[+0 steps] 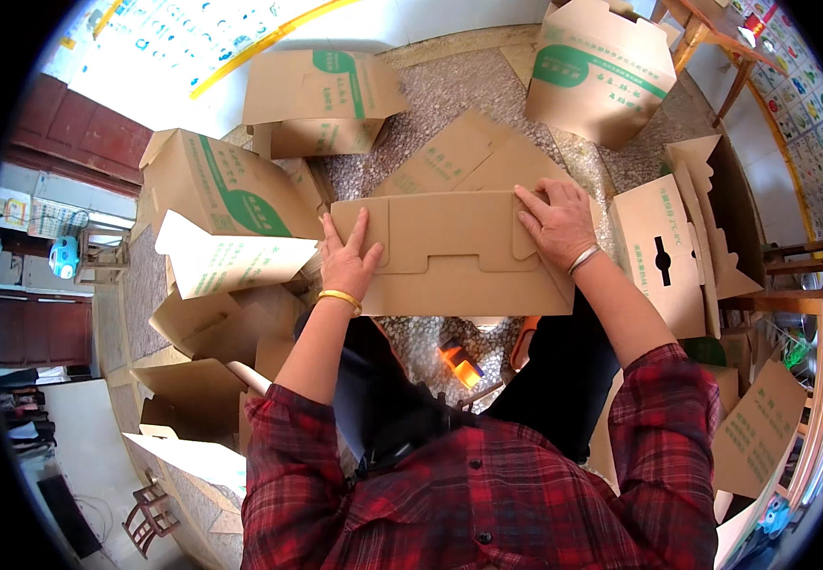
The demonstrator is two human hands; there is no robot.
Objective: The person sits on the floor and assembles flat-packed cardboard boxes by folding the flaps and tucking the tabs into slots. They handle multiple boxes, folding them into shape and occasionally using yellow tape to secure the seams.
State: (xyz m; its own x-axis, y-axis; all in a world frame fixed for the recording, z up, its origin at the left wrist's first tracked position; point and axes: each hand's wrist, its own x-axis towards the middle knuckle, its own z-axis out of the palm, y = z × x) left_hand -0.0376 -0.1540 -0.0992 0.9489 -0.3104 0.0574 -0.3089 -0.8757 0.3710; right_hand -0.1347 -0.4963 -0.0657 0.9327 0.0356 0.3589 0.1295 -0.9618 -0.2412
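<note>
A brown cardboard box [473,223] lies crosswise in front of me above my knees, its near face showing a slotted, interlocking flap. My left hand [350,258] grips its left end, thumb and fingers spread around the edge. At the right end, my right hand [561,223] holds the upper corner with bent fingers. The box's underside is hidden. Just beyond it is a larger flat brown cardboard panel [488,157] with faint green print.
Green-printed cartons stand at the left [231,185], far left [321,104] and far right [602,76]. Cut-out cardboard pieces [663,252] lean at right beside a wooden shelf [782,302]. Open cartons [193,394] sit lower left. An orange-and-black object [461,364] lies between my legs.
</note>
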